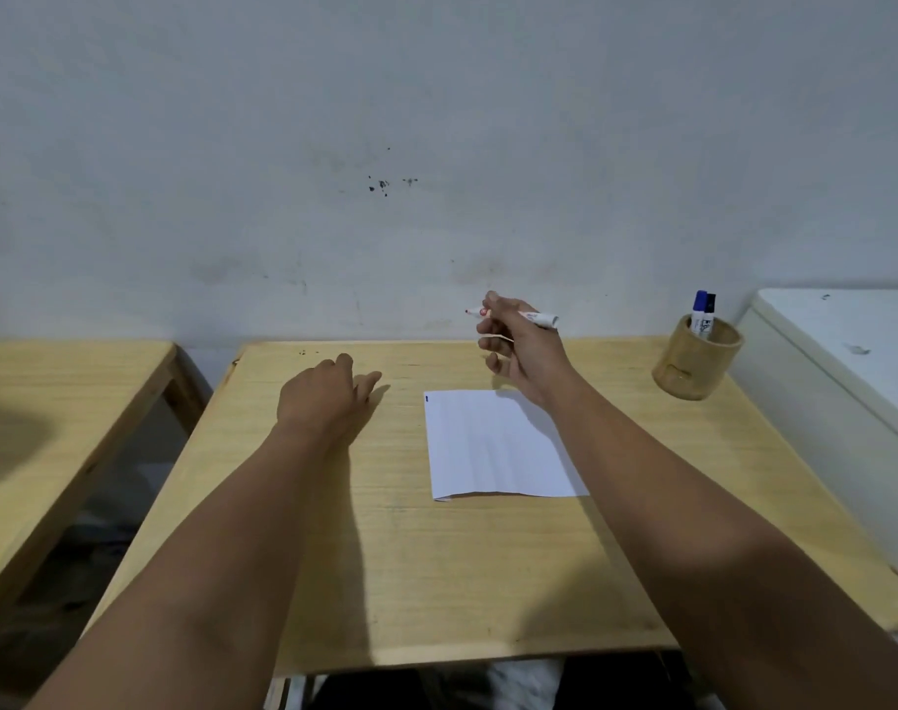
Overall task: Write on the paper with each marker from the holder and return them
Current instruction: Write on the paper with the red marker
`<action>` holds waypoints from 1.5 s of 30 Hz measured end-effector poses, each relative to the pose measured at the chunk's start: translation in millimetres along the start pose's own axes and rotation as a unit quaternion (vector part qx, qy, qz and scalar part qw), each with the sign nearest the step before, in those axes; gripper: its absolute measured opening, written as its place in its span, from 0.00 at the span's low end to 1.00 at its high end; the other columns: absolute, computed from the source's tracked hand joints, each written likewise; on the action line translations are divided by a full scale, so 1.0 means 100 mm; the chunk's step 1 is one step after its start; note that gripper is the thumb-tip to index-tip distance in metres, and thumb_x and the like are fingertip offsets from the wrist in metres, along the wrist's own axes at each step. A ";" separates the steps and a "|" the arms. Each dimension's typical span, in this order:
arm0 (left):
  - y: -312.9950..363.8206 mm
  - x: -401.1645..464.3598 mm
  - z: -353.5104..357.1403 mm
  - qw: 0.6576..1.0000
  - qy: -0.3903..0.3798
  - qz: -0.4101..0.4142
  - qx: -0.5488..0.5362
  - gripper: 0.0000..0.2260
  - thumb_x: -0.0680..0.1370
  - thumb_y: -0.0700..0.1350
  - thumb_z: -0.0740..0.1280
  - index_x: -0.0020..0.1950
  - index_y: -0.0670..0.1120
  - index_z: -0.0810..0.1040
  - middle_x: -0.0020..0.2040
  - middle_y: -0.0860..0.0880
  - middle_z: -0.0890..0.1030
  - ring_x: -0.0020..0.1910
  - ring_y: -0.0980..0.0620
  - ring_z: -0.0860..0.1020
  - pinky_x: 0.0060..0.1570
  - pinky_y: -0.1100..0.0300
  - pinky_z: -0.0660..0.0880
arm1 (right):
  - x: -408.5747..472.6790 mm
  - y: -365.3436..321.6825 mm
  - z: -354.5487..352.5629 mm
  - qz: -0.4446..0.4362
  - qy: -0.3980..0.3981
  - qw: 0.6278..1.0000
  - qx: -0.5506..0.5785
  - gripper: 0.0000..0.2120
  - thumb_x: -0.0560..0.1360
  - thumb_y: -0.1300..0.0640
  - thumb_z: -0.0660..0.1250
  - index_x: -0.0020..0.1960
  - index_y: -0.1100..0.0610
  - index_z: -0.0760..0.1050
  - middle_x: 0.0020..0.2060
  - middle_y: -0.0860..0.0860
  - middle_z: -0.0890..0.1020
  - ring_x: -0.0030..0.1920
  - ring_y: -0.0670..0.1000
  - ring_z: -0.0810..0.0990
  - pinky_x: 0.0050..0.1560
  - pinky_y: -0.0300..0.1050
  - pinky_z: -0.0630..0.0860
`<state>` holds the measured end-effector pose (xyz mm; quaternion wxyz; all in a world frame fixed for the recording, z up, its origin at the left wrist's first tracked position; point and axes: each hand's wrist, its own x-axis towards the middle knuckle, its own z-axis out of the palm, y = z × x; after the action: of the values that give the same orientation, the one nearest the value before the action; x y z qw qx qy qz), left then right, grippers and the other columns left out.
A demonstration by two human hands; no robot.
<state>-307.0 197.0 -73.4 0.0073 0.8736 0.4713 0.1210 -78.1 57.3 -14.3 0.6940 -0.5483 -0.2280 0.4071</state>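
Note:
My right hand [518, 345] holds an uncapped red marker [539, 317] in the air above the far edge of the table, its red tip pointing left. A white sheet of paper [493, 443] lies on the wooden table [385, 556] just below that hand, with a small blue mark at its top left corner. My left hand [323, 392] rests on the table to the left of the paper, fingers loosely curled; whether it holds the cap is hidden. A round wooden holder [692, 361] at the table's far right holds a blue marker [699, 312] and a black marker [710, 315].
A second wooden table [52, 402] stands to the left across a gap. A white appliance [846, 361] sits against the table's right side. A grey wall [436, 146] runs along the far edge.

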 end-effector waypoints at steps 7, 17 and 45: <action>0.13 -0.29 -0.17 0.990 0.082 0.039 -0.110 0.26 0.77 0.68 0.53 0.49 0.47 0.75 0.46 0.50 0.79 0.48 0.45 0.77 0.42 0.50 0.75 | -0.10 0.05 0.11 -0.022 0.062 0.997 -0.051 0.10 0.80 0.52 0.68 0.55 0.56 0.86 0.37 0.53 0.87 0.29 0.48 0.79 0.32 0.40 0.71; 0.43 -0.75 0.09 0.980 -0.028 0.174 -0.095 0.32 0.78 0.67 0.62 0.73 0.46 0.74 0.75 0.47 0.74 0.71 0.46 0.72 0.68 0.50 0.69 | -0.13 0.69 0.33 -0.039 0.057 0.985 -0.160 0.08 0.78 0.57 0.70 0.42 0.58 0.82 0.33 0.54 0.84 0.31 0.52 0.79 0.29 0.39 0.73; 0.34 -0.84 0.19 0.986 -0.078 0.125 -0.077 0.45 0.75 0.76 0.53 0.83 0.48 0.60 0.84 0.50 0.55 0.84 0.50 0.49 0.81 0.46 0.46 | -0.16 1.03 0.28 -0.077 0.086 0.950 -0.291 0.13 0.74 0.49 0.72 0.38 0.58 0.79 0.35 0.54 0.87 0.34 0.50 0.88 0.44 0.56 0.87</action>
<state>-319.2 110.3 -104.8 0.0959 0.9293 0.3457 0.0881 -140.6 67.2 -101.6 0.5508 -0.7399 -0.3177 0.2198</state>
